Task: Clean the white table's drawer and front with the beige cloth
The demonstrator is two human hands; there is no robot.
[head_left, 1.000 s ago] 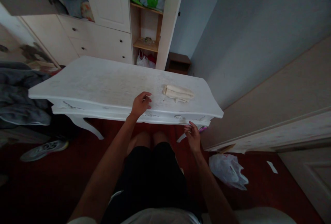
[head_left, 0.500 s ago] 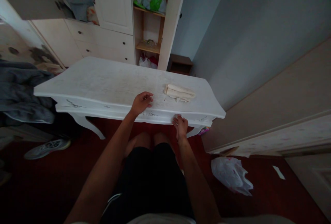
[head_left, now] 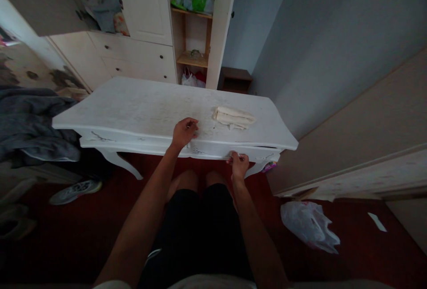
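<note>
A white table [head_left: 133,106] with a drawer front stands before my knees. My left hand [head_left: 183,131] rests curled on the table's front edge, fingers pressed on the top. My right hand [head_left: 239,165] is closed on the drawer handle [head_left: 233,154] under the right part of the tabletop. A dark gap shows above the drawer front [head_left: 256,152] at the right. A folded cream cloth [head_left: 233,117] lies on the tabletop, beyond my right hand.
A white wardrobe [head_left: 143,26] with open shelves and green bags stands behind the table. Grey bedding [head_left: 30,124] lies at the left, a shoe [head_left: 75,189] on the red floor, a white plastic bag [head_left: 310,224] at the right. A wall runs along the right.
My right hand rose from below the table's right corner to the drawer front and closed on its handle. A gap has opened above the drawer. My left hand stayed put.
</note>
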